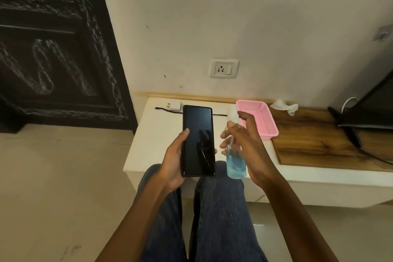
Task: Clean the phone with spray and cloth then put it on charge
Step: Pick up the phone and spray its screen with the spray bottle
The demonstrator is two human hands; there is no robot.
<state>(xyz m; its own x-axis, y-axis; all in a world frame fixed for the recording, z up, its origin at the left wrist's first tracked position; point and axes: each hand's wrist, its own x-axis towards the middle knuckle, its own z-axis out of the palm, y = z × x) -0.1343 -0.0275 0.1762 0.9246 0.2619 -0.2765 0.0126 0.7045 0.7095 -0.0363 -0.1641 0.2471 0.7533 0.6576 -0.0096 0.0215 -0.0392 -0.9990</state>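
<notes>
The left hand [173, 160] grips one phone [198, 140] from its left edge, thumb on the rim of the glass and fingertips just showing past the right edge. The phone is held above the lap, screen up and dark, its long axis running away from the person toward the wall, the top end over the near part of the white shelf [157, 134]. The right hand [247, 151] is closed round one clear spray bottle [235, 161] with blue liquid in its lower part; the bottle stands about upright just right of the phone, not touching it, and the index finger is raised above its top. Which way the nozzle points I cannot tell.

Both forearms reach out over two legs in blue jeans [219, 215].

On the shelf behind the phone lie one white charger [174, 106] and one black cable [168, 110], the cable running left to right and passing behind the phone. One pink basket [265, 119] sits to the right, near the right hand. Beyond it, on the wooden top [314, 144], lies one crumpled white cloth [285, 107]. One wall socket [223, 68] sits above the shelf, nothing plugged in.
</notes>
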